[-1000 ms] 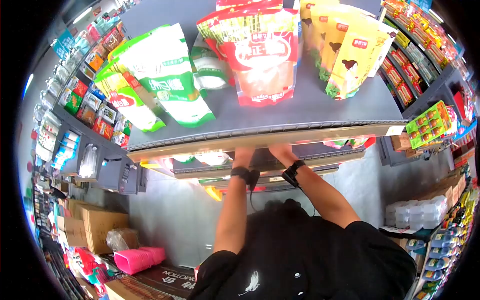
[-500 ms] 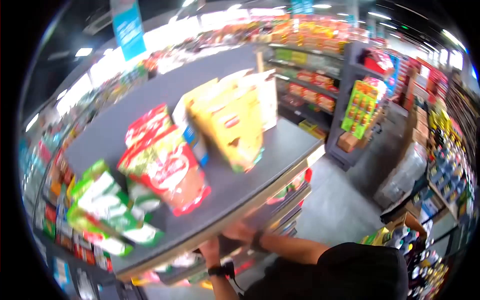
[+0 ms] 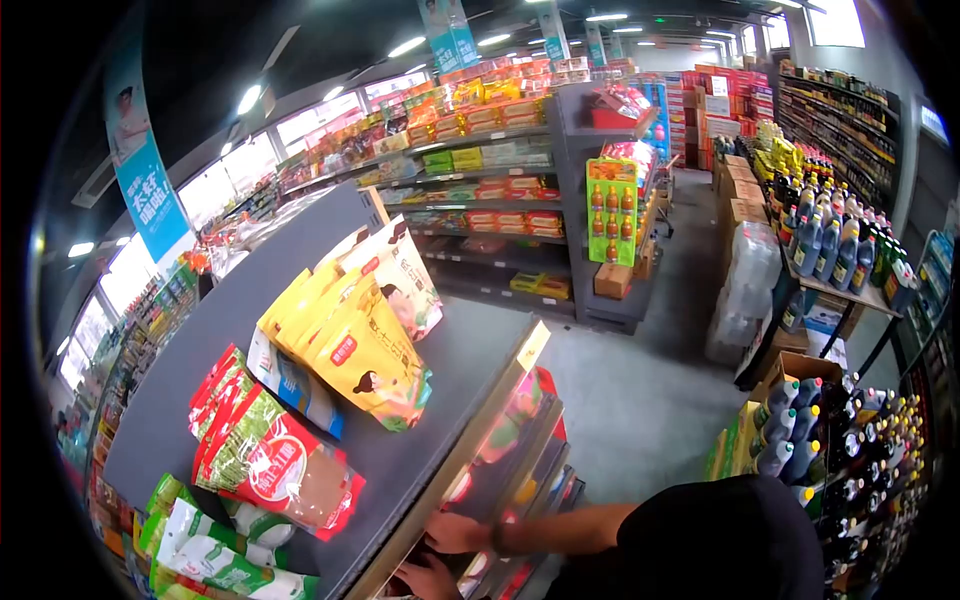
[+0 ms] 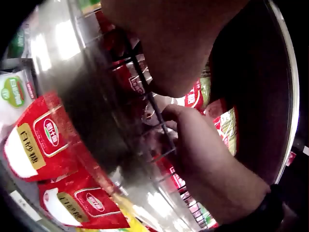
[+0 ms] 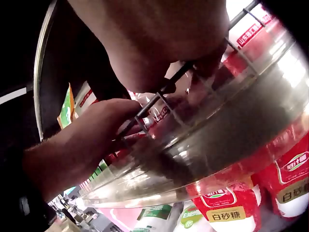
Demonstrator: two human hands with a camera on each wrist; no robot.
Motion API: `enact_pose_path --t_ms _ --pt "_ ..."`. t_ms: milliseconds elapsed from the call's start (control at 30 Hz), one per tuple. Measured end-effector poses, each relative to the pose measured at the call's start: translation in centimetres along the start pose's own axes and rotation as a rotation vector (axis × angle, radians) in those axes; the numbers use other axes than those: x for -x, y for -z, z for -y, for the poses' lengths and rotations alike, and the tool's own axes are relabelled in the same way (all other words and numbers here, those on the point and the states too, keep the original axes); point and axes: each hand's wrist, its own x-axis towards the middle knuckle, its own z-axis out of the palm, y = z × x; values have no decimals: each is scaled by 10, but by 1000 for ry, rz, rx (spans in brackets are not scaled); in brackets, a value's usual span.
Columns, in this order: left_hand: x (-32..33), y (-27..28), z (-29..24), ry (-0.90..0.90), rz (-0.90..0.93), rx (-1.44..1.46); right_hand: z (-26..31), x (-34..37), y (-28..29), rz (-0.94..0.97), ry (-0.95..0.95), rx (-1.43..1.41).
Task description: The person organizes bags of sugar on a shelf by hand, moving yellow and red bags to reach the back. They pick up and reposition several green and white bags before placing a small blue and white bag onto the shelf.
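Both hands reach in at the wire rail of a shelf below the grey top shelf. My right hand (image 3: 455, 532) has thumb and fingers about the clear plastic of a red-printed bag (image 5: 161, 112), just behind the wire rail (image 5: 145, 110). Close beside it, my left hand (image 3: 430, 578) is at the same bag; its fingertips are hidden, so I cannot tell whether it grips. Seen from the left wrist, the right hand (image 4: 203, 150) curls its thumb near the rail. More red bags (image 4: 222, 125) lie behind the hands.
On the top shelf (image 3: 460, 370) stand yellow pouches (image 3: 365, 355), red pouches (image 3: 275, 465) and green-and-white pouches (image 3: 225, 550). Red-and-white sugar bags (image 4: 41, 140) sit below the price strip. An aisle floor (image 3: 610, 380) runs right, bordered by bottles (image 3: 840, 250) and boxes.
The head view has swung right and up, so the shelf now sits lower left and the aisle shows. Both hands remain under the top shelf's edge.
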Motion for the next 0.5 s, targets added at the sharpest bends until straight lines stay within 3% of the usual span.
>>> enact_pose_path --t_ms 67,167,200,500 --pt "14 -6 -4 186 234 71 14 5 11 42 -36 7" --pt "-19 38 -26 282 284 218 25 8 18 42 -93 5" --pt "-20 40 -28 231 158 224 27 8 20 34 -79 9" --pt "-13 37 -21 207 301 238 35 11 29 80 -114 28"
